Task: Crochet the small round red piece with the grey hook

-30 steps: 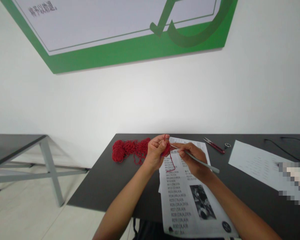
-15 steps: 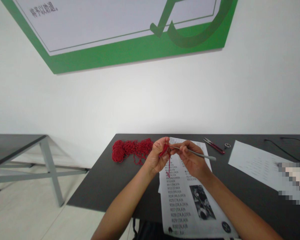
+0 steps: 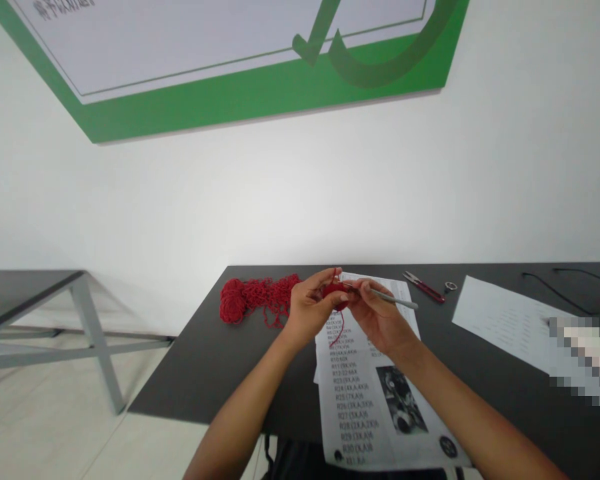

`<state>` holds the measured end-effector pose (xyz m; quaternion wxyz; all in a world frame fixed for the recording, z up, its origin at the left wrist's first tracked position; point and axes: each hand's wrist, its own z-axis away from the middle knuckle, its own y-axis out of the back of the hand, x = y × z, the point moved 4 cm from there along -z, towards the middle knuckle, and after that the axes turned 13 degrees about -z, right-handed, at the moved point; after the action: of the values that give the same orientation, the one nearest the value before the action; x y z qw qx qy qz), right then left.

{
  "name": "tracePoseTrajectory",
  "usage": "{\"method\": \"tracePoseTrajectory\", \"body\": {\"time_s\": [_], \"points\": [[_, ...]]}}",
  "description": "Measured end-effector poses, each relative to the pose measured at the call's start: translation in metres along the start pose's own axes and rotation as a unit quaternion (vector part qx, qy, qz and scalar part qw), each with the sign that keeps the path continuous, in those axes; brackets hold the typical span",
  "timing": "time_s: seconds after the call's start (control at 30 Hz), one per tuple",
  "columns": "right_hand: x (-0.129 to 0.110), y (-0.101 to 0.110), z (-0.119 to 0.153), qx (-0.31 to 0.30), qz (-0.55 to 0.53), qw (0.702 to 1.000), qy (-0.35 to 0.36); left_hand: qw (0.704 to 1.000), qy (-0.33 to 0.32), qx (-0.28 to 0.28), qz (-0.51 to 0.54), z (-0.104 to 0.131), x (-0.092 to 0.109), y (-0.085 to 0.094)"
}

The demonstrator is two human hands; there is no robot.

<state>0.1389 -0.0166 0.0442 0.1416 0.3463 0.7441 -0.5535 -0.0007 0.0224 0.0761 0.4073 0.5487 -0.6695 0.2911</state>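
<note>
A small red crochet piece (image 3: 334, 291) is pinched in my left hand (image 3: 310, 303), and a strand of yarn runs up over its raised index finger. My right hand (image 3: 380, 317) grips a crochet hook (image 3: 397, 300) with a grey handle; its tip meets the piece, the exact stitch being too small to see. From the piece a loose red tail hangs down over the printed pattern sheet (image 3: 350, 400). Left of my hands lies a skein of red yarn (image 3: 233, 301), partly unwound into a loose tangle.
Red-handled thread snips (image 3: 424, 288) and a small ring (image 3: 450, 287) lie behind my right hand on the dark table (image 3: 195, 380). Farther right are a white paper (image 3: 505, 323) and dark glasses temples (image 3: 560, 293). Another table (image 3: 25, 293) stands at the left.
My left hand has turned, so the piece now shows more between my fingers. My right hand with the hook has shifted left, closer to it. The view has moved slightly.
</note>
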Motion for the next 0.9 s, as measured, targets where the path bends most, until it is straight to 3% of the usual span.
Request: {"method": "tracePoseTrajectory", "body": {"time_s": [0.23,0.47,0.9], "points": [[-0.009,0.009,0.002,-0.003,0.172,0.984,0.045,1.000,0.013,-0.011,-0.013,0.001,-0.004,-0.004],[-0.017,0.004,0.001,0.038,0.210,0.973,0.091,0.999,0.025,-0.028,-0.012,0.001,-0.008,-0.007],[-0.034,-0.014,0.008,-0.006,0.292,0.939,0.179,0.999,0.036,-0.013,-0.017,0.001,-0.004,-0.007]]}}
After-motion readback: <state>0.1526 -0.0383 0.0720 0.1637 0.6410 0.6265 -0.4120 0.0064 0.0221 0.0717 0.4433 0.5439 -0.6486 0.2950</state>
